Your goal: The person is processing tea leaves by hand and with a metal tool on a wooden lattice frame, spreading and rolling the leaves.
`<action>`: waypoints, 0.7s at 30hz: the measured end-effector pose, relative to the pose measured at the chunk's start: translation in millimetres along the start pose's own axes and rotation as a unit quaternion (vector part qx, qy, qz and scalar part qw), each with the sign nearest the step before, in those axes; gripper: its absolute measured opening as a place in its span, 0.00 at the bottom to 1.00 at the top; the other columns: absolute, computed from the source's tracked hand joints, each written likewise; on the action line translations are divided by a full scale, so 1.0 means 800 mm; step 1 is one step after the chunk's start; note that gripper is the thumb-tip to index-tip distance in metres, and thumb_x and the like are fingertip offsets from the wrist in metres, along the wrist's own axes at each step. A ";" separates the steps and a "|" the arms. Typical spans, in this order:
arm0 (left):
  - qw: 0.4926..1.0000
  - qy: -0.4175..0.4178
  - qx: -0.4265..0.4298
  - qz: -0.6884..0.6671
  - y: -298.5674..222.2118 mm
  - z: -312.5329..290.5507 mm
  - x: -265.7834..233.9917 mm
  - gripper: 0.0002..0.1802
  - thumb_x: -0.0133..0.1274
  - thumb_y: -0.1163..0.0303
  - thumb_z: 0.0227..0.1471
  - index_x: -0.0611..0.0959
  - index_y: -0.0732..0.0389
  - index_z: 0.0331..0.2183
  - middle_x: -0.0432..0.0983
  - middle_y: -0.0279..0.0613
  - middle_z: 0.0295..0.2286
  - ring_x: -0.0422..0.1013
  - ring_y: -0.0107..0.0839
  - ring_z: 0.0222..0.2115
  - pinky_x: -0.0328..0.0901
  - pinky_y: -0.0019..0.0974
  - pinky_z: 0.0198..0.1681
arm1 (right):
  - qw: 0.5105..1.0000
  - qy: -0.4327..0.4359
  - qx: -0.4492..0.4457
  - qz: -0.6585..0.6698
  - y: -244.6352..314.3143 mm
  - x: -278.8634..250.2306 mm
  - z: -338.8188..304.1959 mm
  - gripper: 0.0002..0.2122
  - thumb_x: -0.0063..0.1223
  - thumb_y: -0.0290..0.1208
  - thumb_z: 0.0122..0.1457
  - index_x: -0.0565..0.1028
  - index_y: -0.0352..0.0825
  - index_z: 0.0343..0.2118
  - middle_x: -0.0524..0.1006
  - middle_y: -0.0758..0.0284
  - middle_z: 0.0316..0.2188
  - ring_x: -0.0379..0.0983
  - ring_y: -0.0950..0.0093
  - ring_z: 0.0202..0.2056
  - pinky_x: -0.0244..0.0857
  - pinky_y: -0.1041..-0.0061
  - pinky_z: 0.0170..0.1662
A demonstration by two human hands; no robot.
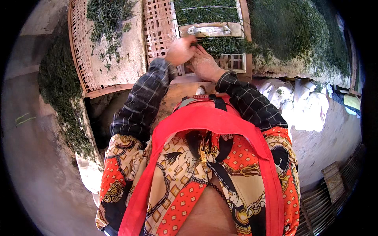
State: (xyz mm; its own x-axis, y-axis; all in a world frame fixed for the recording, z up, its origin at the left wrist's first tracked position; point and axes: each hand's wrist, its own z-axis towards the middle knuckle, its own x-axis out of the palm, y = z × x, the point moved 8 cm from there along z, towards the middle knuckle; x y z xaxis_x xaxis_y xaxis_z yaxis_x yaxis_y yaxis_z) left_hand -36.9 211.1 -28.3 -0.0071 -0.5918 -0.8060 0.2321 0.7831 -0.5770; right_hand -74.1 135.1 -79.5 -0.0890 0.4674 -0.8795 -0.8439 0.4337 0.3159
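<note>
My left hand (181, 51) is closed, with its fingers curled in beside the tray's near left corner. What it grips, if anything, is hidden. Close against it, my right hand (205, 66) lies palm down with fingers stretched toward the left one. Both are over a pale-rimmed tray (238, 67) with a woven lattice bottom. Dark green shredded leaves (214, 46) fill much of that tray. Across it runs a wooden bar (236, 30) carrying a white handle (209, 30).
Left of the tray is a woven lattice rack (156, 27), with a pale leaf-strewn board (132, 55) on it. More leaves are heaped at the right (289, 29) and far left (59, 88). White sacks (311, 104) lie below the right-hand heap. Slatted wood (334, 183) is at lower right.
</note>
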 end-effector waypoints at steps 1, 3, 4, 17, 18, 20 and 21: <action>0.996 0.071 -0.001 0.056 -0.018 0.016 0.013 0.20 0.53 0.74 0.45 0.75 0.64 0.44 0.77 0.52 0.34 0.73 0.46 0.38 0.68 0.41 0.41 | 1.000 0.005 0.003 0.007 -0.003 0.003 -0.002 0.18 0.52 0.36 0.53 0.72 0.30 0.44 0.71 0.56 0.48 0.62 0.61 0.55 0.49 0.61 0.60; 0.978 0.120 0.060 -0.163 -0.048 0.027 0.021 0.25 0.57 0.75 0.44 0.73 0.62 0.48 0.74 0.52 0.43 0.72 0.46 0.43 0.68 0.41 0.45 | 1.000 0.017 0.007 0.016 -0.006 0.007 -0.004 0.15 0.51 0.36 0.54 0.74 0.33 0.42 0.74 0.59 0.42 0.68 0.62 0.48 0.56 0.62 0.54; 0.985 0.099 0.067 -0.124 -0.053 0.026 0.009 0.28 0.58 0.75 0.44 0.72 0.61 0.49 0.71 0.52 0.46 0.70 0.46 0.45 0.67 0.41 0.47 | 1.000 0.014 0.009 0.007 -0.008 0.005 -0.007 0.15 0.51 0.36 0.54 0.73 0.33 0.42 0.74 0.59 0.42 0.68 0.62 0.47 0.57 0.62 0.54; 0.981 -0.152 0.102 0.067 -0.004 -0.060 0.037 0.31 0.52 0.68 0.53 0.63 0.67 0.56 0.54 0.53 0.59 0.50 0.50 0.60 0.45 0.49 0.62 | 0.972 -0.165 0.106 0.129 -0.014 -0.075 -0.032 0.11 0.48 0.22 0.54 0.74 0.29 0.41 0.72 0.60 0.45 0.69 0.62 0.46 0.63 0.68 0.51; 0.985 -0.115 0.089 0.087 -0.011 -0.059 0.054 0.31 0.51 0.67 0.53 0.63 0.66 0.57 0.52 0.52 0.60 0.48 0.48 0.61 0.44 0.49 0.63 | 0.976 -0.153 0.099 0.120 -0.022 -0.069 -0.031 0.11 0.48 0.22 0.54 0.74 0.29 0.41 0.72 0.59 0.45 0.69 0.62 0.47 0.63 0.67 0.51; 0.987 -0.059 0.081 0.123 -0.014 -0.059 0.071 0.31 0.49 0.67 0.54 0.62 0.66 0.57 0.50 0.51 0.61 0.45 0.46 0.63 0.41 0.50 0.63 | 0.964 -0.219 0.134 0.071 -0.037 -0.076 -0.046 0.12 0.47 0.20 0.52 0.74 0.29 0.41 0.72 0.59 0.44 0.69 0.61 0.46 0.64 0.67 0.51; 0.986 -0.039 0.078 0.142 -0.010 -0.062 0.073 0.31 0.49 0.66 0.54 0.62 0.66 0.57 0.49 0.51 0.61 0.44 0.45 0.63 0.40 0.50 0.63 | 0.950 -0.249 0.177 0.069 -0.050 -0.090 -0.053 0.12 0.46 0.18 0.51 0.73 0.28 0.40 0.72 0.59 0.43 0.70 0.61 0.45 0.65 0.68 0.50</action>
State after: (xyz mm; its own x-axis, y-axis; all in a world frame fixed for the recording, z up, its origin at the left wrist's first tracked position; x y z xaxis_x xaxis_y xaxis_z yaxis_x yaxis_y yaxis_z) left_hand -87.5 180.0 -77.7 0.1535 -0.3711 -0.9158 0.3615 0.8837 -0.2974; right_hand -56.3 51.8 -44.2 0.1497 0.8065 -0.5719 -0.6033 0.5328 0.5934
